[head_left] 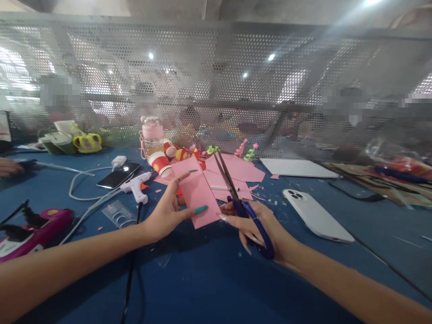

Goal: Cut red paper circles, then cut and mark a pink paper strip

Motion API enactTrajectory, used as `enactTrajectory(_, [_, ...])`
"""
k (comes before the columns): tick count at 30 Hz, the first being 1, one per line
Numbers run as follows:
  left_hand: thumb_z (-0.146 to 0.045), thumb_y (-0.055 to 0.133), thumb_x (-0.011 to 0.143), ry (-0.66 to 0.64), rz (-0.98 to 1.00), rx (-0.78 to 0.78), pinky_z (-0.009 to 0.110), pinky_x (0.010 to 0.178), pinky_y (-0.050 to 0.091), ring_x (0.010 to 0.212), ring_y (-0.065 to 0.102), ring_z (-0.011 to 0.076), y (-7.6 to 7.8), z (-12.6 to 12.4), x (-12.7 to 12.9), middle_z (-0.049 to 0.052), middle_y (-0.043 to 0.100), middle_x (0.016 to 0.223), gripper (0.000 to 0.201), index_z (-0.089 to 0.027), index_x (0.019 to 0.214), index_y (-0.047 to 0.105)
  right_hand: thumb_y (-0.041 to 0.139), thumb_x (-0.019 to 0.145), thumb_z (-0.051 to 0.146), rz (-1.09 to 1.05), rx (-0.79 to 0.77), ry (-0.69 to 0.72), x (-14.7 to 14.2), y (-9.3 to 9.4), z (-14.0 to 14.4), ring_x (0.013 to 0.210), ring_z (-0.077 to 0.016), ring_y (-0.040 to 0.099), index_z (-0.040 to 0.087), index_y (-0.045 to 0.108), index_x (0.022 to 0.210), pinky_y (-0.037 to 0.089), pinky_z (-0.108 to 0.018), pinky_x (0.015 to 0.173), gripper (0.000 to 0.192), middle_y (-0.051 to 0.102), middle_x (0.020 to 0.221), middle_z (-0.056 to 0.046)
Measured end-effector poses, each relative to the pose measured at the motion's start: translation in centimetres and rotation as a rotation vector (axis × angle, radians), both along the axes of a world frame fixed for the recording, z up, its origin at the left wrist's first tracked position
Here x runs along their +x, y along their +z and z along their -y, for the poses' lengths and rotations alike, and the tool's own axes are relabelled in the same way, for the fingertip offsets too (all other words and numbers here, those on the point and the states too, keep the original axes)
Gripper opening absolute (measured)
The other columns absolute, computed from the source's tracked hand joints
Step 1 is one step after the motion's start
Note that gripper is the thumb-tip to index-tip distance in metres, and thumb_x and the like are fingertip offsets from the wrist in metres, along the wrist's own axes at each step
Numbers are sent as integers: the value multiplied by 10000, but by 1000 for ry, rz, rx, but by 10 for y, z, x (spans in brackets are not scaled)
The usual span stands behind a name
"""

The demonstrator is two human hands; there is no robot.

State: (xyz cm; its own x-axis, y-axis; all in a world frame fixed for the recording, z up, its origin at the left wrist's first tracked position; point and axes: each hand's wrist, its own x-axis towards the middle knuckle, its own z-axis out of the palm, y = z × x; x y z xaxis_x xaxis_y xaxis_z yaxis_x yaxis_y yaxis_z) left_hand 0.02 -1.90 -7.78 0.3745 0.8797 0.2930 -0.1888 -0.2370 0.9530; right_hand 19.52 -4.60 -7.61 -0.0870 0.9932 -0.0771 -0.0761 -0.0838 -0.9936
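My left hand (pixel 168 204) grips a pink paper rectangle (pixel 204 200) between thumb and fingers, holding it tilted above the blue table (pixel 189 288). Blue-handled scissors (pixel 256 229) are in my right hand (pixel 273 229), their blades pointing up and away, just right of the paper. The blades look nearly closed. Fingertips of my right hand reach the paper's lower right corner; whether they pinch it I cannot tell. Behind the paper lie more pink sheets (pixel 236 168), with a white pen (pixel 222 188) and small scraps on and around them.
Left of my hands are a white glue gun (pixel 137 186), a black phone (pixel 119 175), a magenta power strip (pixel 50 229) and cables. A pink-lidded bottle (pixel 153 135) and paper cup (pixel 159 163) stand behind. At right lies a white phone (pixel 317 216). Another person's hand (pixel 10 168) shows far left.
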Motion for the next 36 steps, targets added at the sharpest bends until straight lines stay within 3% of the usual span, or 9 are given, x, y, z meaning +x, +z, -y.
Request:
enactTrajectory(3, [-214, 771, 681, -9, -15, 32, 324, 751, 586, 912, 636, 194, -6, -2, -2, 82, 481, 1301, 698, -273, 1276, 410, 867, 383, 319, 5, 4, -15, 0, -2, -2, 303, -57, 477, 165, 617, 657, 373, -196, 209, 402, 682, 731, -30])
enactTrajectory(8, [-169, 800, 627, -15, -113, -12, 310, 682, 593, 878, 648, 203, -11, -2, -4, 82, 497, 1276, 829, -303, 1316, 359, 868, 403, 267, 28, -7, -8, 1, -4, -4, 299, -63, 488, 153, 634, 682, 398, -195, 213, 382, 668, 698, -17])
enactTrajectory(12, [-132, 790, 620, -44, -122, -58, 338, 677, 593, 851, 666, 219, -10, -3, -4, 89, 562, 1199, 868, -285, 1345, 337, 870, 403, 270, -46, -54, -7, 2, -6, -5, 239, -40, 402, 153, 639, 685, 404, -207, 205, 382, 616, 573, 33])
enactTrajectory(16, [-162, 800, 614, -7, -145, -17, 351, 716, 579, 912, 658, 238, -9, -5, -3, 104, 522, 1293, 768, -264, 1283, 437, 858, 465, 303, -44, -70, 26, 5, -11, -6, 215, -34, 342, 151, 654, 729, 396, -195, 210, 367, 490, 423, 98])
enactTrajectory(20, [-192, 777, 653, 33, -135, -24, 362, 779, 567, 943, 651, 232, -8, -5, -2, 90, 570, 1247, 591, -221, 1186, 523, 854, 470, 327, -26, -37, 28, 7, -16, -7, 228, -20, 372, 151, 644, 733, 404, -208, 216, 380, 658, 658, 11])
enactTrajectory(23, [-211, 753, 688, 77, -81, -71, 337, 819, 558, 917, 655, 198, -7, -5, -1, 64, 637, 1104, 506, -180, 1147, 544, 845, 486, 351, 8, -36, 23, 6, -18, -6, 243, -27, 398, 151, 644, 755, 403, -212, 225, 391, 677, 716, -14])
enactTrajectory(28, [-189, 738, 711, 98, 12, -130, 272, 790, 560, 843, 665, 146, -5, -7, 0, 20, 681, 946, 502, -164, 1161, 516, 836, 489, 346, 23, -31, 17, 6, -19, -6, 265, -45, 396, 161, 646, 761, 358, -195, 244, 380, 593, 565, 36])
enactTrajectory(36, [-184, 715, 727, 127, 25, -81, 252, 755, 557, 802, 658, 133, -7, -8, -3, 20, 666, 968, 454, -178, 1139, 525, 790, 447, 248, -9, -25, -34, 7, -17, -9, 284, -53, 391, 202, 584, 666, 361, -213, 288, 305, 546, 523, 71])
